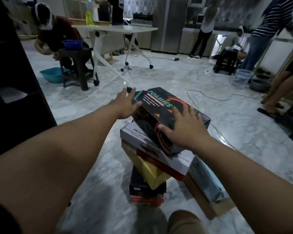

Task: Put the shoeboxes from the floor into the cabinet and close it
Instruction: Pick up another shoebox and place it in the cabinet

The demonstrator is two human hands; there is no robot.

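A stack of shoeboxes stands on the marble floor before me. On top lies a black box printed "FOAMIES". Under it sit a white and red box, a yellow box and a black box with a red one at the bottom. My left hand lies with straight fingers against the top box's far left end. My right hand rests flat, fingers spread, on its lid near the right end. The dark cabinet rises at the left edge.
A grey box and a brown box lie beside the stack at the right. Cables trail across the floor behind. A white wheeled table, a dark stool, basins and several people fill the back. My knee shows at the bottom.
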